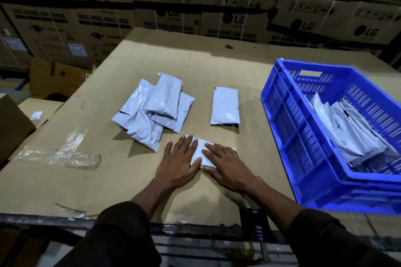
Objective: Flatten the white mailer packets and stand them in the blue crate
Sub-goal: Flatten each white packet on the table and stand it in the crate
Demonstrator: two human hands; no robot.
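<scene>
One white mailer packet (pixel 198 153) lies flat on the cardboard work surface (pixel 217 65), pressed under both hands. The left hand (pixel 176 161) is laid palm-down on its left part, fingers straight and spread; the right hand (pixel 225 166) is laid palm-down on its right part, fingers likewise straight. Nothing is gripped or pinched: both hands are flat and pressing only.

Step judged to be in hand: flattening of this packet, air being pushed out under the palms. The standing of it in the crate is not yet done.

Beyond the fingertips, near, a single packet (pixel 225 106) lies alone, apart from the pressed one. Beyond and to the left of the left hand, a loose pile of packets (pixel 156 108) is heaped, overlapping one another; these look puffier and are taken as not yet flattened. To the right of the right hand, well apart, the blue crate (pixel 303 136) sits with a row of packets (pixel 351 132) leaning inside it, tilted rather than fully upright.

Next move, as judged: the pressed packet must be pinched at an edge, lifted, carried rightward over the crate wall and slid in on edge beside the leaning row.

Hard to make out: most of the pressed packet is covered by the hands, so how flat it lies cannot be told. The crate's right side is cut off by the frame and its near edge is blurred. The count in the pile and in the crate cannot be settled. Stacked cartons (pixel 169 17) fill the background.
</scene>
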